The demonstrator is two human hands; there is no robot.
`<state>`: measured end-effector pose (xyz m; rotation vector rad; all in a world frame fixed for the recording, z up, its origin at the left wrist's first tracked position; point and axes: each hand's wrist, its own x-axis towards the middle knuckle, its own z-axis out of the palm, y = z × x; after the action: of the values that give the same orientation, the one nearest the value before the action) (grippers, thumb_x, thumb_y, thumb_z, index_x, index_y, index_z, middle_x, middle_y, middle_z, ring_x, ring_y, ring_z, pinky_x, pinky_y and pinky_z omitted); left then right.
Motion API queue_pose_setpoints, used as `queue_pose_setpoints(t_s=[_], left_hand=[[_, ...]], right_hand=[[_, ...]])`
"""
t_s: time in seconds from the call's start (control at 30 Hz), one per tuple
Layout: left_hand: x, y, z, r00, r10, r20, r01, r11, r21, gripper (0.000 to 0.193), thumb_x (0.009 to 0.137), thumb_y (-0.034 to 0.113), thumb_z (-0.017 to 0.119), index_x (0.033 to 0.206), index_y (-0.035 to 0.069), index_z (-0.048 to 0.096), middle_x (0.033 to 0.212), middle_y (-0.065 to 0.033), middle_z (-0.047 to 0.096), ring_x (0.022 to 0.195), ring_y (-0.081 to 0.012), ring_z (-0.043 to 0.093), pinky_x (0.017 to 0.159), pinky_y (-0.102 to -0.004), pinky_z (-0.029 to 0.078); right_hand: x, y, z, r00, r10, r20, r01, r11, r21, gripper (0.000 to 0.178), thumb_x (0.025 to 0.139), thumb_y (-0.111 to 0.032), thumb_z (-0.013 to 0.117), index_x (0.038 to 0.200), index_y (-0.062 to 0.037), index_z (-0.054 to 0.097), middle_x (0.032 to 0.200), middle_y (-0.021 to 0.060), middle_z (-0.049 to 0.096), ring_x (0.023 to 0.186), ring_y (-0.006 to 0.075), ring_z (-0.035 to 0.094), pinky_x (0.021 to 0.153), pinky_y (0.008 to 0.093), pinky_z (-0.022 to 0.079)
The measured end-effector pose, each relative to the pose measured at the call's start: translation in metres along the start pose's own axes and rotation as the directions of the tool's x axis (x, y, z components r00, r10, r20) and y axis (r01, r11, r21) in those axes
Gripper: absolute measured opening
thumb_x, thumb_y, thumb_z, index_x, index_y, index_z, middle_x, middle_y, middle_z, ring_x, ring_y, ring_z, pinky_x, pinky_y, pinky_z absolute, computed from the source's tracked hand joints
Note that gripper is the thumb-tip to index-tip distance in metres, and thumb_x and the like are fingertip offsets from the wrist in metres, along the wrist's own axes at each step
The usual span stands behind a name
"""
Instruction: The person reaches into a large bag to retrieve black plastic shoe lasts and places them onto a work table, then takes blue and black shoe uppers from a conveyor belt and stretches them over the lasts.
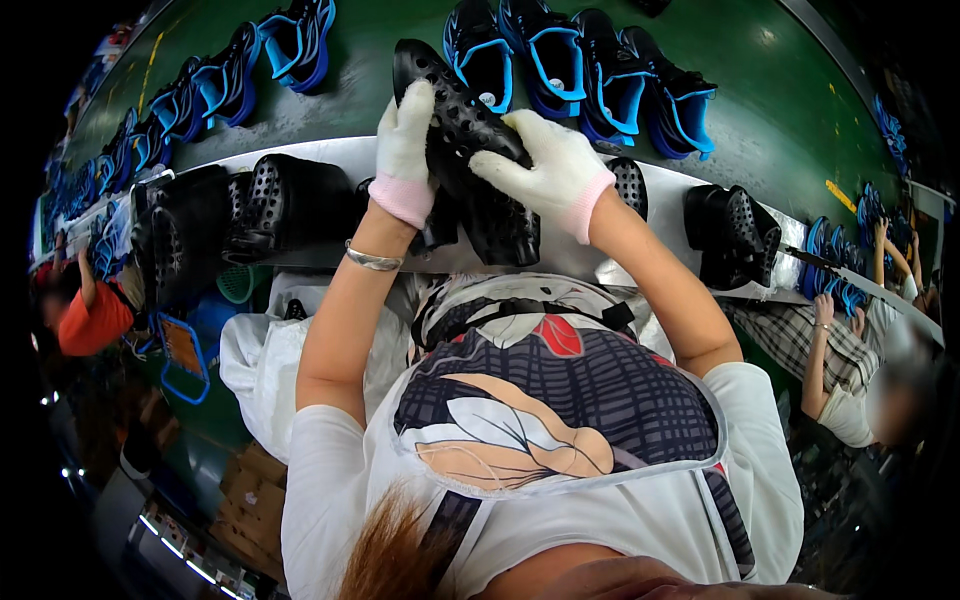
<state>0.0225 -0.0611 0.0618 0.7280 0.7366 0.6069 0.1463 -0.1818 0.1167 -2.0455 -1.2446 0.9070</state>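
Between my gloved hands is a black shoe last (462, 108) dotted with round holes, its toe tilted up toward the far left. My left hand (405, 145) is closed round its left side, thumb pointing along it. From the right, my right hand (545, 172) grips the lower end, with a finger and thumb on its surface. Just beneath, a second black perforated piece (500, 225) shows; whether it is joined to the held one I cannot tell. Both gloves are white with pink cuffs.
Black-and-blue sneakers (560, 70) stand in a row on the green work surface (380, 100). More perforated lasts (290, 205) lie left on the metal ledge (330, 150), others (735, 235) right. A person in orange (95, 315) is at left, another person (850, 400) at right.
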Motion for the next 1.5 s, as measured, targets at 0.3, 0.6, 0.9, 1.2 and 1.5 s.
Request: queue_pose_setpoints(t_s=[0.3,0.6,0.9,1.2,1.5], left_hand=[[0.077,-0.014,-0.050,0.967,-0.087,0.241,-0.153,0.559,0.815,0.061,0.091,0.051,0.055,0.126,0.001,0.056,0.102,-0.0128,0.064,0.093,-0.0203,0.063,0.086,-0.0319,0.049],[0.164,-0.012,-0.027,0.825,0.201,0.528,-0.521,-0.090,0.849,0.043,0.089,0.031,0.055,0.128,0.016,0.055,0.120,-0.0117,0.060,0.104,-0.0356,0.060,0.090,-0.0430,0.049],[0.204,-0.007,-0.025,0.825,0.263,0.500,-0.498,-0.079,0.863,0.041,0.088,0.026,0.061,0.122,0.004,0.057,0.108,-0.0189,0.063,0.098,-0.0321,0.062,0.088,-0.0376,0.049],[0.128,-0.006,-0.024,0.867,-0.126,0.482,-0.492,-0.068,0.868,0.030,0.086,0.031,0.059,0.104,0.008,0.062,0.104,-0.0176,0.062,0.098,-0.0366,0.059,0.086,-0.0447,0.048],[0.174,-0.055,-0.009,0.834,-0.533,0.144,-0.231,-0.100,0.968,0.046,0.079,0.036,0.066,0.118,0.012,0.064,0.118,-0.0145,0.064,0.109,-0.0324,0.061,0.091,-0.0378,0.049]], right_hand=[[0.057,0.039,-0.021,0.979,0.184,0.091,-0.146,0.936,-0.321,0.062,0.080,-0.057,0.056,0.093,0.0032,0.066,0.082,0.0243,0.066,0.084,0.0387,0.065,0.078,0.0415,0.051],[0.143,0.047,-0.028,0.913,0.335,0.231,-0.155,0.812,-0.562,0.064,0.081,-0.056,0.054,0.097,0.0034,0.070,0.091,0.0228,0.068,0.089,0.0350,0.067,0.080,0.0404,0.053],[0.209,0.065,0.036,0.986,0.159,-0.041,-0.142,0.701,-0.699,0.042,0.089,-0.040,0.054,0.100,-0.0004,0.067,0.101,0.0203,0.069,0.094,0.0334,0.067,0.083,0.0432,0.054],[0.261,0.091,0.052,0.930,0.358,0.083,-0.218,0.719,-0.659,0.034,0.086,-0.037,0.060,0.103,-0.0083,0.070,0.105,0.0207,0.067,0.096,0.0366,0.065,0.082,0.0413,0.055],[0.281,0.107,0.078,0.963,0.234,-0.136,-0.268,0.886,-0.377,0.037,0.098,-0.027,0.042,0.115,-0.0031,0.065,0.122,0.0206,0.061,0.106,0.0362,0.062,0.090,0.0406,0.051]])
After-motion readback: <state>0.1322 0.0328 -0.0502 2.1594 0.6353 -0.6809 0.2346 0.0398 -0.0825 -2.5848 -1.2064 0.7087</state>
